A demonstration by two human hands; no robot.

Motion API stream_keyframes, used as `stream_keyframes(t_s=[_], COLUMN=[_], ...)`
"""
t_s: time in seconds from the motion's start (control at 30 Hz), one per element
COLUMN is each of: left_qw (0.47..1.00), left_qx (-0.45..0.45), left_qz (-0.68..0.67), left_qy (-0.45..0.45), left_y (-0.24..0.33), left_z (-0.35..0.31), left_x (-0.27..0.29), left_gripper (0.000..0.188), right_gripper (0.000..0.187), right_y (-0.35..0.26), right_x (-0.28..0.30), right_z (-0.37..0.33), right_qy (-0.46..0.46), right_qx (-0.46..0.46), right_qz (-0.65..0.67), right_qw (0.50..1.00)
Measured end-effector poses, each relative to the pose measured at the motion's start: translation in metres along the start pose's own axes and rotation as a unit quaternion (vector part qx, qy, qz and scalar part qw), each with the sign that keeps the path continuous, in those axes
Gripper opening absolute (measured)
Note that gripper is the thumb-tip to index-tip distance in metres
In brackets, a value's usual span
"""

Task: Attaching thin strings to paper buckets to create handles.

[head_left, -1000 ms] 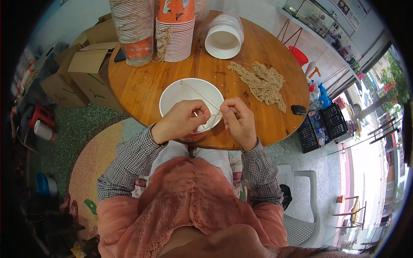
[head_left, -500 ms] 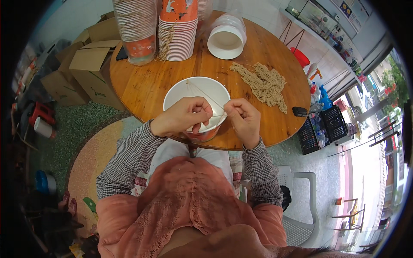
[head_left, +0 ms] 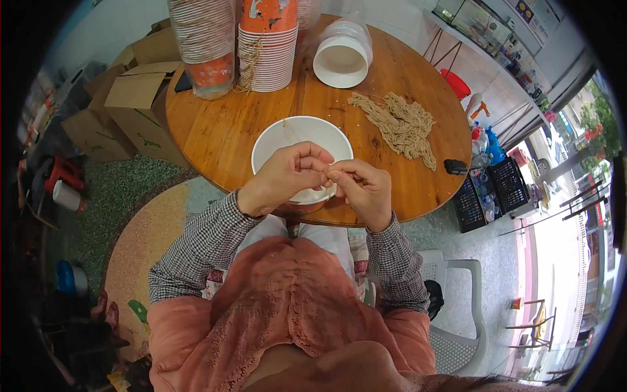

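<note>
Paper bucket (head_left: 269, 145), white inside and orange-red outside, is set upright at the near edge of the round wooden worktop (head_left: 215, 147), directly below the two hands. At its far rim a thin brown strand (head_left: 285, 124) can be made out. The left hand (head_left: 284, 178) is held over the bucket's near side, its fingers curled toward the right; whether they are closed on anything cannot be told. By the right hand (head_left: 367, 191), near the right rim, thumb and forefinger are pressed together, but anything gripped between them is too small to tell. The fingertips of both hands are brought together, touching or nearly so.

To the right, well apart from the bucket, a loose hank of tan twine (head_left: 400, 127) is spread. Toward the back, a stack of nested buckets (head_left: 264, 62), a plastic-wrapped bucket stack (head_left: 206, 52) and white tubs in clear plastic (head_left: 341, 63), tipped on their side, are placed. Cardboard boxes (head_left: 134, 95) are seen on the floor at left.
</note>
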State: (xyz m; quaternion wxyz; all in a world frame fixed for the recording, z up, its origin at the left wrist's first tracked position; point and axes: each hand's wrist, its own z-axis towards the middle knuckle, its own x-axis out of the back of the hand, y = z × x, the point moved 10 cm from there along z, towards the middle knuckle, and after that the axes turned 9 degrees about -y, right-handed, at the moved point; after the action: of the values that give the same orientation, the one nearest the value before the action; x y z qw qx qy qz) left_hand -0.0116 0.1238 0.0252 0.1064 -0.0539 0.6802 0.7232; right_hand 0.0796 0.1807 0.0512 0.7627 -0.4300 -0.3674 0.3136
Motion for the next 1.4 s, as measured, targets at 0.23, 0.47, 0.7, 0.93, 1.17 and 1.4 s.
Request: stream_keyframes(t_s=[0.23, 0.47, 0.7, 0.93, 1.17, 1.4], left_qw=[0.999, 0.998, 0.997, 0.990, 0.985, 0.940], left_qx=[0.002, -0.019, -0.038, -0.093, -0.089, -0.131], left_qz=[0.029, 0.061, 0.052, 0.092, 0.124, 0.291], left_qy=[0.015, 0.015, 0.041, 0.056, 0.080, 0.123], left_y=[-0.002, -0.004, -0.001, 0.003, 0.002, 0.018], left_z=[0.003, 0.004, 0.000, -0.002, -0.001, -0.008], left_x=[-0.001, -0.004, -0.001, -0.002, 0.003, -0.011], left_gripper=[0.038, 0.036, 0.028, 0.024, 0.018, 0.008], right_gripper=[0.009, 0.013, 0.013, 0.007, 0.008, 0.008], right_y=[0.015, 0.028, 0.032, 0.008, -0.025, 0.001], right_x=[0.002, 0.002, 0.005, 0.011, 0.002, 0.012], right_z=[-0.011, -0.018, -0.024, -0.030, -0.037, -0.039], right_qy=[0.048, 0.046, 0.061, 0.109, 0.146, 0.168], right_qx=[-0.036, -0.119, -0.131, 0.007, 0.091, 0.034], right_qz=[0.052, 0.135, 0.219, -0.027, -0.257, -0.089], right_qw=[0.997, 0.983, 0.965, 0.994, 0.951, 0.981])
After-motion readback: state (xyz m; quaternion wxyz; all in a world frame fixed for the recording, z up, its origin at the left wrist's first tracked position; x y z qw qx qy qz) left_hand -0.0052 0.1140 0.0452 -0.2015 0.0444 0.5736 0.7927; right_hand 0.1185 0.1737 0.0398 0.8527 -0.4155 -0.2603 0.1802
